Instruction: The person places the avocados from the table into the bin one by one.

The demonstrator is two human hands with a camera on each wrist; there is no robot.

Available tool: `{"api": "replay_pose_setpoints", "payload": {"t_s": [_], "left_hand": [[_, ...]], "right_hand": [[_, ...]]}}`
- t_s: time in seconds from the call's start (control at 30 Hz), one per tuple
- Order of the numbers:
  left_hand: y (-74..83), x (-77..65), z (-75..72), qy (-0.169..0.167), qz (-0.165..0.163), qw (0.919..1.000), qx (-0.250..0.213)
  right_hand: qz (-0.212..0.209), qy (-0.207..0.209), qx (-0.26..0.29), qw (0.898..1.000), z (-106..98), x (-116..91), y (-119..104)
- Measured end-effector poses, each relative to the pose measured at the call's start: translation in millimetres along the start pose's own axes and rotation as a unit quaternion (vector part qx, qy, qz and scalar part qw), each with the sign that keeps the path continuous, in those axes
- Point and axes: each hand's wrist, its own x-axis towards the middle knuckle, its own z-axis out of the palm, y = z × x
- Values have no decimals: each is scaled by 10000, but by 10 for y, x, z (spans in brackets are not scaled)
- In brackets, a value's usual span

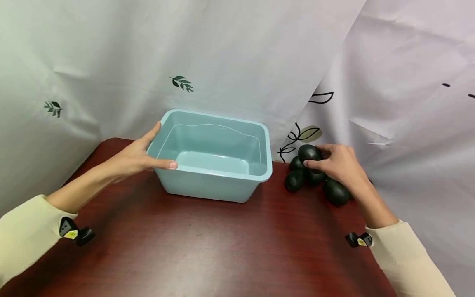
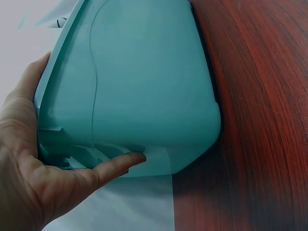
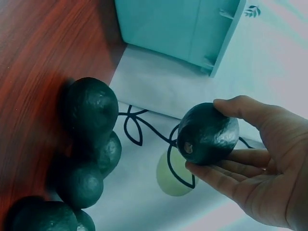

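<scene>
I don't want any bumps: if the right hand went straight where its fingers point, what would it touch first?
Probably the light blue, rectangular plastic tub, on its right side, bumped by the dark green, oval avocado in the right hand. Depth is unclear; it might pass above.

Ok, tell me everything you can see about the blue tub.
The tub is pale blue, rectangular, open-topped and plastic-looking, with rounded corners, an outturned rim and a thin line inside. It looks empty and sits upright on the dark red table beside the cloth. The left hand touches its left end, thumb along the front rim.
</scene>
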Motion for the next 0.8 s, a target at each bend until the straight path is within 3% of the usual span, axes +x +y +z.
{"api": "replay_pose_setpoints", "payload": {"t_s": [0.23, 0.8], "left_hand": [[9, -5, 3, 15, -47, 10000, 10], [17, -5, 10, -7, -36, 9999, -130]], "right_hand": [[-98, 153, 274, 9995, 4, 45, -66], [135, 265, 952, 9950, 7, 183, -222]]}}
